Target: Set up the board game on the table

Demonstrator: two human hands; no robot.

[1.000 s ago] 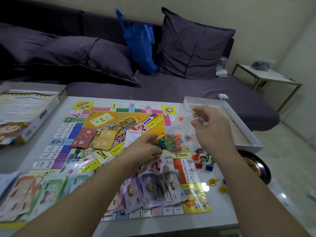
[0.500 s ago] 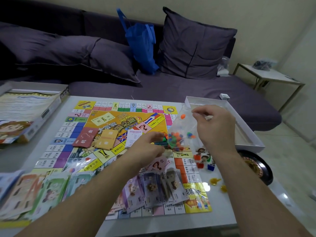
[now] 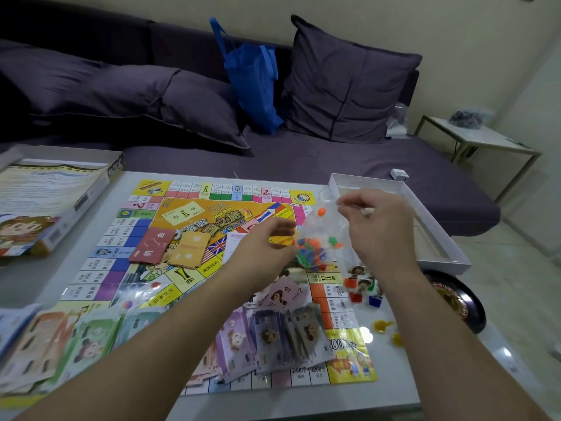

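Nearest my camera, along the near edge of the game board (image 3: 243,208), paper money is lying in fanned heaps: purple notes (image 3: 273,338) overlapping the board's near side and green and orange notes (image 3: 60,338) spilling off its near-left corner onto the bench (image 3: 394,387). I am looking over both forearms, which are reaching out above that money.

Just beyond the purple notes, my left hand (image 3: 261,253) is hovering over the board's middle with its fingers curled; its grip looks to be pinching the lower edge of a clear plastic bag (image 3: 318,238), though blur keeps me from being sure. My right hand (image 3: 376,226) is gripping the bag's top, thumb and fingertips pinched on the plastic, so the bag is hanging above the board's right side with small orange, green and blue pieces (image 3: 309,253) bunched at its bottom.

Right of the board, little character pawns (image 3: 361,287) on coloured stands are standing on the bench, with yellow translucent tokens (image 3: 382,325) nearer me. On the board's centre, a red card deck (image 3: 151,246) and an orange card deck (image 3: 189,249) are lying side by side.

Farther out, a white box tray (image 3: 425,214) is sitting off the board's far-right corner, and the printed box lid (image 3: 45,196) is resting to the board's left. Beyond the board, a dark sofa (image 3: 303,159) is carrying cushions and a blue bag (image 3: 255,77).
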